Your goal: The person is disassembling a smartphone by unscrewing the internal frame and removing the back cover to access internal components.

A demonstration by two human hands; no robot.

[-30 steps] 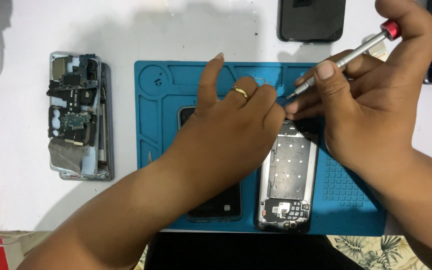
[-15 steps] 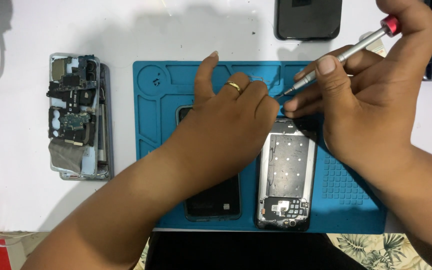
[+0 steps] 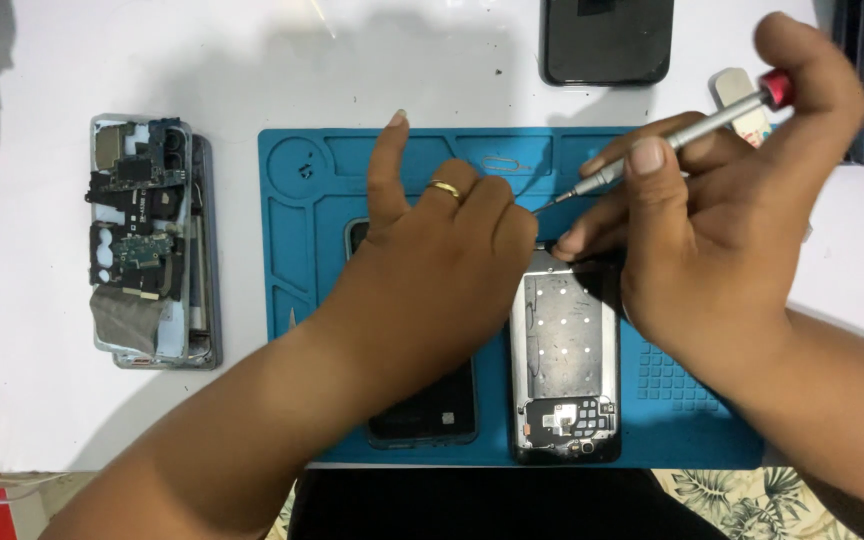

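Since the earlier frame the screwdriver (image 3: 687, 135) tip has drifted slightly toward nine o'clock. Right hand (image 3: 722, 230) pinches it closed; left hand (image 3: 442, 250), fingers curled, steadies the opened phone frame (image 3: 564, 350) at mat (image 3: 292, 250) centre; a top-edge screw seems the step in hand, needing precise tip seating

Bare forearms, no sleeves; gold ring (image 3: 444, 189) on L hand (image 3: 432, 270).

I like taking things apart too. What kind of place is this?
Probably a phone repair bench. A blue work mat holds an opened phone frame, the right hand holds a small screwdriver, and a stripped phone with bare circuit boards lies nearby.
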